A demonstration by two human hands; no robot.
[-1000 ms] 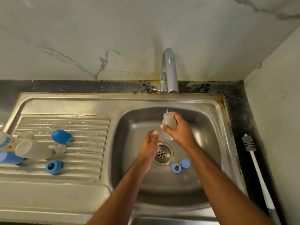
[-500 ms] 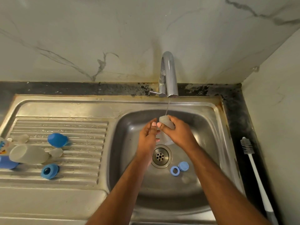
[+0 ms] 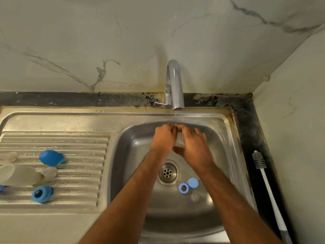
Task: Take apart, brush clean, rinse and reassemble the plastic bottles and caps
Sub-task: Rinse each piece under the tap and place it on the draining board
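Small translucent plastic piece [image 3: 179, 142], held over the sink [image 3: 219, 138] basin, directly beneath the tap [image 3: 174, 85] and its thin trickle. Clasped between left hand [image 3: 163, 138] and right hand [image 3: 195, 148], fingers of both curled round it; mostly hidden, only a pale strip showing between the palms. Exact part (teat, small bottle or cap) not determinable.

Handling, as judged: light, probably soft or thin-walled, wet and therefore slippery; best gripped round the body with both hands, squeezed gently, low over the basin against a drop toward the drain [image 3: 168, 172].

Blue ring [image 3: 183, 188] and blue cap [image 3: 192, 182], lying touching on the basin floor, right of the drain; small, rigid, easy to lose.

Draining board [image 3: 79, 205], left: clear bottle [image 3: 19, 174] lying down, blue dome cap [image 3: 51, 157], blue collar [image 3: 41, 193], clear teat [image 3: 49, 172].

Bottle brush [image 3: 269, 187], on the dark counter right of the sink, untouched.
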